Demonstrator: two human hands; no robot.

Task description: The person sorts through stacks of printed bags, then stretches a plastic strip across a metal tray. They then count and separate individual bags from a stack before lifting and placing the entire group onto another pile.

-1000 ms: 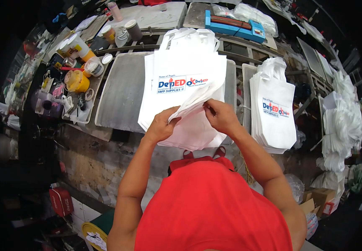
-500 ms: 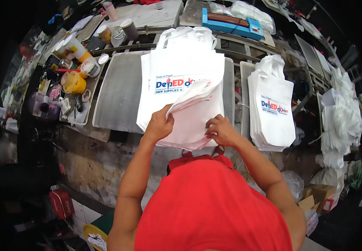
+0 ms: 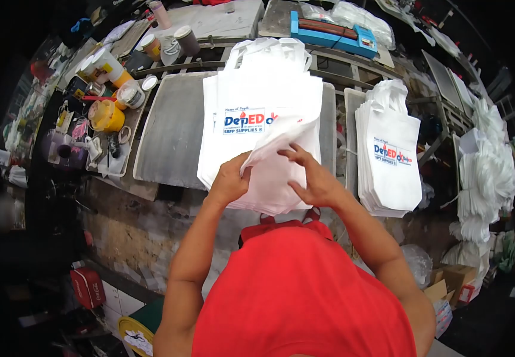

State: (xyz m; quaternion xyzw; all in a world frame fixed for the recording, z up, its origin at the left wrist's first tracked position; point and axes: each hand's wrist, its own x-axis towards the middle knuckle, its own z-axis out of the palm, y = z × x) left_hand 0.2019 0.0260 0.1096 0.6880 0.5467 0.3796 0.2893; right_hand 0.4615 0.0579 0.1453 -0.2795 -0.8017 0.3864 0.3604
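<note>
A stack of white printed bags (image 3: 263, 89) lies on a grey board, its handles pointing away from me. My left hand (image 3: 231, 178) grips the near-left edges of the upper bags, which are folded up and over toward the right. Over the folded part, my right hand (image 3: 311, 175) is spread, thumb and fingers apart, near the pale underside of the bags. Part of the blue and red print is covered by the fold. To the right lies a second stack of white bags (image 3: 388, 160) with the same print.
Paint tubs, including a yellow one (image 3: 107, 116), crowd the left side. A blue machine (image 3: 332, 37) sits at the back beside plastic-wrapped material. White bags (image 3: 485, 166) hang in bundles at the far right. A cardboard box (image 3: 455, 278) stands low on the right.
My right hand has moved up and left, and its fingers have opened wider. The folded edge is raised a little more, with my left hand still holding it.
</note>
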